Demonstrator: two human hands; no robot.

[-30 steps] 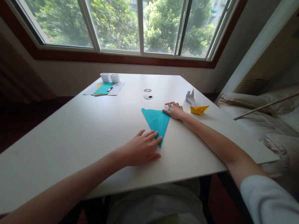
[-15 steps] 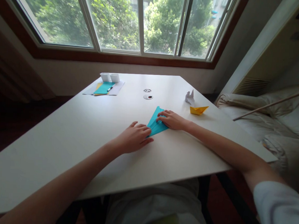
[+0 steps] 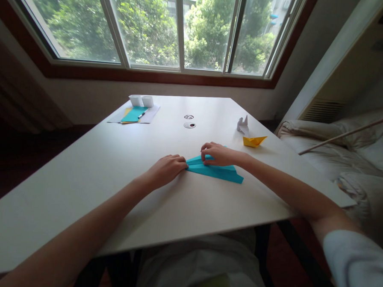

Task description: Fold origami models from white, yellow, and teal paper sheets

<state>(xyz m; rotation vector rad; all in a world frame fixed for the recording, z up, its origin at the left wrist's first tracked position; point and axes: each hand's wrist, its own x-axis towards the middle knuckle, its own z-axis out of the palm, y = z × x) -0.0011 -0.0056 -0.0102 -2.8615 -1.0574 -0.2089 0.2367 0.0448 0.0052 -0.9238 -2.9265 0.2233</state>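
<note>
Head view. Blue paper (image 3: 214,172) lies on the tabletop (image 3: 121,187), nearer its right edge than its left. Long axis runs left to right, roughly parallel to the far edge; narrow tip points left, broad end faces right.

Left hand (image 3: 170,169) is at the tip, fingers bunched together and closed on it; the paper extends rightward from that hand. Right hand (image 3: 219,154) is over the middle, nearer the broad end, fingers curled with tips at the paper; cannot tell whether they pinch a layer or only press. The flap on the near side is uncovered.

Toward the right edge, beyond the paper: yellow boat (image 3: 255,141), then grey bird (image 3: 243,125). Far left corner: white boxes (image 3: 141,100), sheets (image 3: 134,114), pen (image 3: 143,114).

Writing: no brand or label legible; marks on the discs (image 3: 189,125) too small to read.
</note>
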